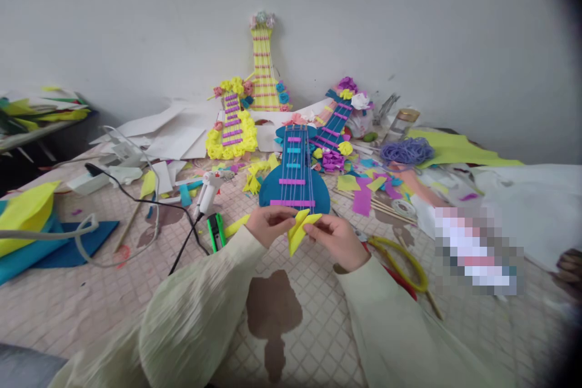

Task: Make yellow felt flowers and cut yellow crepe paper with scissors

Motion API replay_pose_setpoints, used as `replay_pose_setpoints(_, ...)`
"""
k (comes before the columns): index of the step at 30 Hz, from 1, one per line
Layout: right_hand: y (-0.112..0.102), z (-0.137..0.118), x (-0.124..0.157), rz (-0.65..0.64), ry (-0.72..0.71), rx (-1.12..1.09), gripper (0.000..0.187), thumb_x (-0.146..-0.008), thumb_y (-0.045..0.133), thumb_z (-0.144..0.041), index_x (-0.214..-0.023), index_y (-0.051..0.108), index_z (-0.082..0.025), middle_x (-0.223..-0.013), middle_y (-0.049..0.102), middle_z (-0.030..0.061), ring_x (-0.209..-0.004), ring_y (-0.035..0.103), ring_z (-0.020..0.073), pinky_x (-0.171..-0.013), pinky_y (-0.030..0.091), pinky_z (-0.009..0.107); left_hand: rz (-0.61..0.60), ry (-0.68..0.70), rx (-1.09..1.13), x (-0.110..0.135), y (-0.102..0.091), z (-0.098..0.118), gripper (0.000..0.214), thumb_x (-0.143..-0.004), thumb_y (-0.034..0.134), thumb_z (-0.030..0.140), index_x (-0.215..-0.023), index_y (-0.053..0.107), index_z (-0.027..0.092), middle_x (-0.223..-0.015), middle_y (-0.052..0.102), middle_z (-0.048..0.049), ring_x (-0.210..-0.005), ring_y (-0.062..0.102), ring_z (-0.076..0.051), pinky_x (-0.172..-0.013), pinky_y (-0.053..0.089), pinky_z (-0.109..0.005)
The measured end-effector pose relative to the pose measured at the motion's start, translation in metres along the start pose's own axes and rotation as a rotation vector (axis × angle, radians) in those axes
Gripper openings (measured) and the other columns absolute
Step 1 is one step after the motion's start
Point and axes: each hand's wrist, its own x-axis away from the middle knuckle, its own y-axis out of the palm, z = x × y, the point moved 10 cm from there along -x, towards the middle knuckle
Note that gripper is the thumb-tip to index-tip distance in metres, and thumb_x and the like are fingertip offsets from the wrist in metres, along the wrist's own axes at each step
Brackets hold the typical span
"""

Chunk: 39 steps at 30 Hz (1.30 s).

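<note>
1. One folded yellow paper piece (298, 234), held just before the blue toy guitar (269, 189); probably light, soft, easily creased (crepe, perhaps), best taken by its edges.
2. Left hand (269, 226): thumb and fingers pinching its left edge.
3. Right hand (342, 242): pinching the opposite edge; the hands face each other, nearly meeting.

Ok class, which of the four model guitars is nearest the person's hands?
The round-bodied blue guitar, just beyond the left hand and right hand holding yellow paper; the others sit farther back.

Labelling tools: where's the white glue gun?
In the head view, the glue gun sits left of the front blue guitar, just beyond the green tool.
</note>
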Motion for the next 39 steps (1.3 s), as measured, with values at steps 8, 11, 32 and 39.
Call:
replay_pose_setpoints(8,0.004,0.01,0.002,0.006,0.062,-0.144,0.018,-0.062,0.069,-0.02,-0.077,0.062,-0.016,-0.063,0.064,-0.002,-0.053,0.053,0.0093,-0.052,0.042,0.023,-0.021,-0.123,0.23,0.008,0.003,-0.016,0.022,-0.053,0.071,0.023,-0.072,0.064,0.013,-0.058,0.064,0.0005,-0.051,0.057,-0.009,-0.052,0.047,-0.021)
replay_pose_setpoints(11,0.004,0.014,0.002,0.032,0.097,-0.171,0.022,-0.062,0.07,-0.02,-0.081,0.06,-0.017,-0.062,0.064,-0.0027,-0.053,0.054,0.0087,-0.053,0.042,0.022,-0.011,-0.177,0.264,0.009,0.003,-0.019,0.022,-0.051,0.072,0.019,-0.07,0.064,0.013,-0.054,0.064,0.0019,-0.048,0.057,-0.008,-0.05,0.046,-0.018)
replay_pose_setpoints(32,0.016,0.019,0.002,-0.041,0.172,-0.285,0.019,-0.059,0.073,-0.025,-0.075,0.066,-0.018,-0.063,0.063,-0.003,-0.054,0.054,0.0071,-0.053,0.044,0.021,0.016,-0.184,0.37,0.014,0.0,-0.017,0.017,-0.05,0.072,0.016,-0.063,0.063,0.012,-0.053,0.063,0.0027,-0.049,0.058,-0.007,-0.05,0.048,-0.017)
replay_pose_setpoints(39,0.004,0.014,0.003,0.08,0.099,-0.178,0.016,-0.06,0.072,-0.023,-0.072,0.064,-0.019,-0.065,0.064,-0.0023,-0.06,0.056,0.0099,-0.057,0.044,0.022,0.165,0.023,0.264,0.016,-0.019,-0.002,0.014,-0.06,0.067,0.023,-0.07,0.063,0.013,-0.062,0.064,-0.0001,-0.056,0.058,-0.01,-0.054,0.048,-0.02)
